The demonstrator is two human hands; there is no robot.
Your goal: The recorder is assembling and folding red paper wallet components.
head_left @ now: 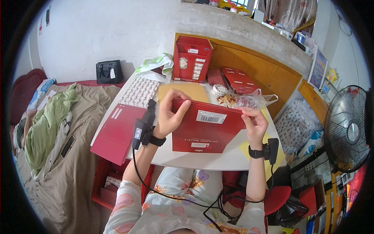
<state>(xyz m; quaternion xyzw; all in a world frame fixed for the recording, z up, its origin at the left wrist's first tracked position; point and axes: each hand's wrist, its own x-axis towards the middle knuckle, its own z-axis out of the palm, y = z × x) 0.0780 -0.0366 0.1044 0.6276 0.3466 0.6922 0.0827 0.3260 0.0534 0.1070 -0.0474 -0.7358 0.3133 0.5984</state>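
Note:
A flat red cardboard package with a white barcode label near its upper edge stands tilted over the table, its print upside down to me. My left hand grips its upper left corner, thumb along the top edge. At the upper right corner, my right hand pinches the package between thumb and fingers. Left of my left hand lie a stack of red card sheets and a white sheet with rows of small patterned pieces. A tan envelope-like sheet lies behind the package.
A red display box stands at the table's back, beside flat red packages, a white roll and a clear plastic bag. Below left is a red crate. A fan stands right; cables cross my lap.

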